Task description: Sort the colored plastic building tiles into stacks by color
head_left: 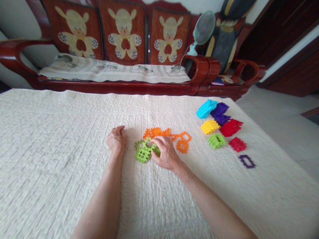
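My right hand [166, 153] reaches over a small group of green plastic interlocking tiles [142, 154], its thumb and fingers closed around a green piece partly hidden by the hand. One green tile there has a windowed square face with notched edges. Behind and to the right lie several orange interlocking tiles [182, 146], some square and some three-sided, spread in a loose row. To the left of the green tiles, my left hand [117, 140] rests on the white quilted cover with its fingers curled in and nothing visible in them.
Stacks of tiles stand on the right of the covered table [62, 149]: light blue [206, 109], purple [219, 110], yellow [209, 126], red [231, 127], green [216, 141] and pinkish red [237, 144]. A single purple frame [247, 161] lies nearer. Beyond is a wooden sofa [124, 87] with a fan [204, 28].
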A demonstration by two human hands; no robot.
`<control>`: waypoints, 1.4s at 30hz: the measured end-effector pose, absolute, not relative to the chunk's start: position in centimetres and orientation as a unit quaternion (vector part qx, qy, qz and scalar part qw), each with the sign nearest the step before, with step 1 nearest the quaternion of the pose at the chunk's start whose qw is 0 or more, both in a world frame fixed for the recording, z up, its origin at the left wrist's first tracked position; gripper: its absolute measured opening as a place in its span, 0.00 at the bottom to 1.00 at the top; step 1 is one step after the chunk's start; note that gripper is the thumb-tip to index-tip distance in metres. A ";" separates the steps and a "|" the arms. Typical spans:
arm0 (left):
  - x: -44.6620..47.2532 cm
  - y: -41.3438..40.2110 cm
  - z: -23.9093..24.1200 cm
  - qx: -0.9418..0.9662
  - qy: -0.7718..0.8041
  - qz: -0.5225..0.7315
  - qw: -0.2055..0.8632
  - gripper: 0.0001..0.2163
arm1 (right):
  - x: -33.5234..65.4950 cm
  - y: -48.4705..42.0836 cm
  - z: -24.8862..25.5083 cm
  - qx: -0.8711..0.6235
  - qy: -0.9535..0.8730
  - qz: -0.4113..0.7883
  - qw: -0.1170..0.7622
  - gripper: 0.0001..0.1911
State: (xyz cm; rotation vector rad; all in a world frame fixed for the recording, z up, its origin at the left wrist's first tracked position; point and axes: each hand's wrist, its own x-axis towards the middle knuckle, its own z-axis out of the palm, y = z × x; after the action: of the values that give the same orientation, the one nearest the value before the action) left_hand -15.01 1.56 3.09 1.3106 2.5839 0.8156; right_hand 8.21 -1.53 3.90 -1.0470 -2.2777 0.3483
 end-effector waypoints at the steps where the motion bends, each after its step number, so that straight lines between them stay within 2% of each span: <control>1: -15.0 1.6 3.1 0.434 0.857 0.269 0.066 0.18 | 8.5 -1.7 3.9 -0.407 -0.850 0.122 0.312 0.25; 8: -15.1 1.7 3.2 0.433 0.861 0.257 0.074 0.19 | 13.5 -3.6 3.5 -0.489 -0.808 0.058 0.325 0.32; 14: -15.1 1.6 3.1 0.438 0.857 0.263 0.065 0.19 | 16.3 -4.5 2.9 -0.494 -0.809 0.038 0.317 0.37; 19: -15.1 1.5 3.1 0.434 0.857 0.270 0.062 0.18 | 17.3 -5.2 3.4 -0.525 -0.781 0.039 0.337 0.29; 24: -15.4 1.7 2.8 0.431 0.856 0.278 0.063 0.18 | 18.8 -7.9 3.1 -0.583 -0.762 0.004 0.282 0.22; 27: -15.4 1.7 2.8 0.431 0.857 0.277 0.063 0.17 | 19.4 -8.8 2.9 -0.589 -0.760 0.020 0.273 0.23; 32: -15.3 1.6 3.1 0.434 0.857 0.270 0.065 0.18 | 19.9 -7.9 3.2 -0.521 -0.801 0.085 0.283 0.31; 37: -15.5 1.7 3.0 0.431 0.860 0.263 0.076 0.18 | 20.1 -7.5 2.7 -0.518 -0.791 0.106 0.306 0.25; 42: -15.8 2.0 2.6 0.410 0.871 0.259 0.072 0.18 | 20.2 -8.2 3.0 -0.517 -0.764 0.112 0.369 0.25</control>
State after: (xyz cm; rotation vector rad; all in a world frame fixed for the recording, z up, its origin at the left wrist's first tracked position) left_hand -15.78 1.98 2.60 1.2333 2.6187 0.7783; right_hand 20.17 -8.20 2.95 -1.3285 -1.9614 0.2868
